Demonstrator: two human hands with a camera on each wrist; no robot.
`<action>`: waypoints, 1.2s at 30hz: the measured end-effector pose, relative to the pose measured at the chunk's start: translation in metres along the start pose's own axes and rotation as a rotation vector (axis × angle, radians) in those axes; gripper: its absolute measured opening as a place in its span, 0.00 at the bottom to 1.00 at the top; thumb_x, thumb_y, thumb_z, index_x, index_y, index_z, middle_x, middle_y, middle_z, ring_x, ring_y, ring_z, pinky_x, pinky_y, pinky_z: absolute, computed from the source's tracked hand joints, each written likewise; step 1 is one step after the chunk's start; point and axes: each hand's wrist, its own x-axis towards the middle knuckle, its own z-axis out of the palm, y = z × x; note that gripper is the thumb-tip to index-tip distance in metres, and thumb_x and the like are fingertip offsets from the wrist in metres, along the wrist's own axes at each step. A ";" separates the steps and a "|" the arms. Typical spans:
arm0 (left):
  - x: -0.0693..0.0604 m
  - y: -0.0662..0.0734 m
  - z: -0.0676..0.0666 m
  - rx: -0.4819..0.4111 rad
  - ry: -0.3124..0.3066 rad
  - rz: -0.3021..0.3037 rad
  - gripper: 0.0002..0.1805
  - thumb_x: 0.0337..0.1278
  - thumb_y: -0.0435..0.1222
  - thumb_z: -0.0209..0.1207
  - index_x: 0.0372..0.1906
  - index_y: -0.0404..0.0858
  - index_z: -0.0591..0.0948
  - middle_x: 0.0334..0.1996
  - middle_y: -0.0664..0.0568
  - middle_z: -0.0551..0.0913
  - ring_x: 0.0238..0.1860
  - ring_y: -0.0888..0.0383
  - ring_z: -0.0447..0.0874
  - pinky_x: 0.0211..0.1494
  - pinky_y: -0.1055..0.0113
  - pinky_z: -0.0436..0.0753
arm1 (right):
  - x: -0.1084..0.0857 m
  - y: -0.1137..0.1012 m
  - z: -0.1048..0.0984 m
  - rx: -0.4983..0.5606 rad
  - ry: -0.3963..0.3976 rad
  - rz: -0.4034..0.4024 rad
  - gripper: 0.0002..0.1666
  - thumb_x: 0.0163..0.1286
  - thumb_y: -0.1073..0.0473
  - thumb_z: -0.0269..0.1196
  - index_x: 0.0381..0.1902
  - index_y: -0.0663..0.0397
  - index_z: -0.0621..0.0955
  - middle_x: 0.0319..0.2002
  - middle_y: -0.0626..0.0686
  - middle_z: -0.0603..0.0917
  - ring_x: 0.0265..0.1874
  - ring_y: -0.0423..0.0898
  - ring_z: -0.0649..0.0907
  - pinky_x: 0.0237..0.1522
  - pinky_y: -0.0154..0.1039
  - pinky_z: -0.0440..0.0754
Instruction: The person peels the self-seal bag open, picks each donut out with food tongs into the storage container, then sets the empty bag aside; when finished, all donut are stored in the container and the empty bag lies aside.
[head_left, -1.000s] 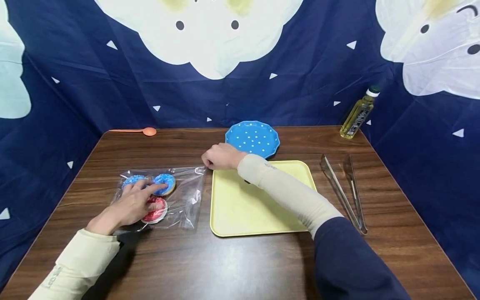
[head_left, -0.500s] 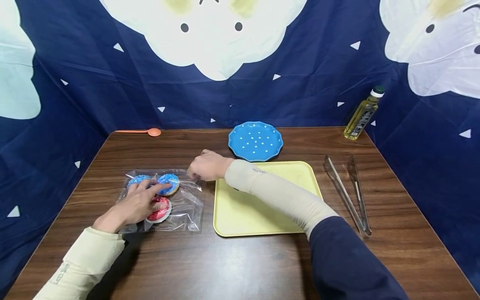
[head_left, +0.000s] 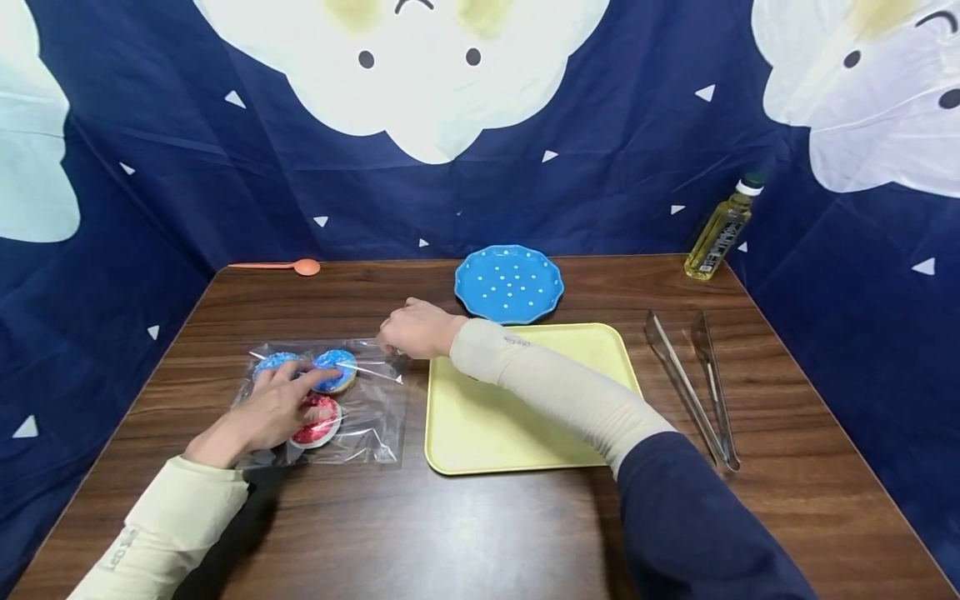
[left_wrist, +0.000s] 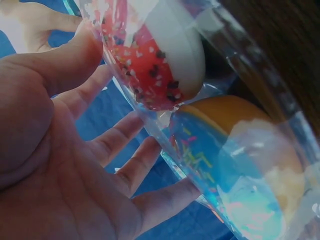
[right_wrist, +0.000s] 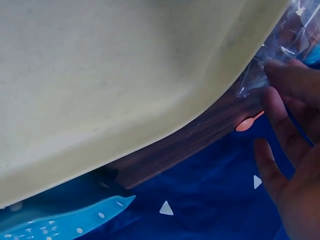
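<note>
A clear plastic bag (head_left: 375, 408) lies flat at the left of the table. Inside it are round donuts with sprinkles: a right-hand blue-iced donut (head_left: 335, 370), another blue-iced donut (head_left: 274, 362) and a red-iced donut (head_left: 315, 422), all partly under the fingers. My left hand (head_left: 270, 408) rests on them through the plastic, its fingers spread; the left wrist view shows the left palm (left_wrist: 75, 155) beside the bag. At the bag's upper right edge, my right hand (head_left: 418, 328) pinches the plastic between thumb and fingers. The right thumb (right_wrist: 290, 80) overlaps the film in the right wrist view.
A yellow tray (head_left: 517, 425) lies beneath my right forearm, beside the bag. Behind it is a blue dotted plate (head_left: 509, 285). Metal tongs (head_left: 690, 392) lie right, an oil bottle (head_left: 718, 233) stands at the back right, and an orange spoon (head_left: 303, 267) lies back left.
My right hand has shifted left and slightly toward me along the bag's upper edge, then stayed nearly still. The left hand keeps its place on the donuts.
</note>
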 end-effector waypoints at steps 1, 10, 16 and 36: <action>0.000 0.000 0.000 -0.001 0.000 0.001 0.29 0.61 0.36 0.68 0.66 0.39 0.75 0.61 0.23 0.66 0.54 0.23 0.62 0.53 0.29 0.65 | 0.001 -0.001 0.000 -0.019 -0.002 0.001 0.16 0.76 0.66 0.57 0.46 0.39 0.86 0.46 0.39 0.84 0.43 0.39 0.80 0.48 0.45 0.68; 0.000 0.000 0.000 -0.012 -0.002 0.000 0.29 0.62 0.37 0.67 0.67 0.39 0.75 0.62 0.23 0.64 0.56 0.22 0.61 0.54 0.28 0.64 | 0.000 0.004 0.004 -0.049 0.037 0.015 0.17 0.74 0.70 0.52 0.30 0.42 0.73 0.32 0.41 0.76 0.31 0.40 0.68 0.42 0.41 0.58; -0.001 0.000 0.000 -0.038 -0.028 -0.023 0.30 0.63 0.37 0.66 0.69 0.40 0.73 0.64 0.24 0.63 0.57 0.23 0.59 0.54 0.26 0.63 | -0.015 0.017 0.009 -0.022 0.079 0.014 0.16 0.69 0.70 0.57 0.35 0.41 0.84 0.39 0.38 0.85 0.37 0.37 0.80 0.49 0.43 0.73; -0.001 -0.004 -0.002 -0.031 -0.020 -0.022 0.29 0.62 0.37 0.66 0.68 0.39 0.74 0.63 0.24 0.64 0.56 0.22 0.61 0.53 0.27 0.64 | -0.014 -0.021 0.007 -0.031 0.023 -0.113 0.22 0.62 0.70 0.60 0.42 0.33 0.85 0.44 0.33 0.83 0.45 0.41 0.71 0.56 0.45 0.62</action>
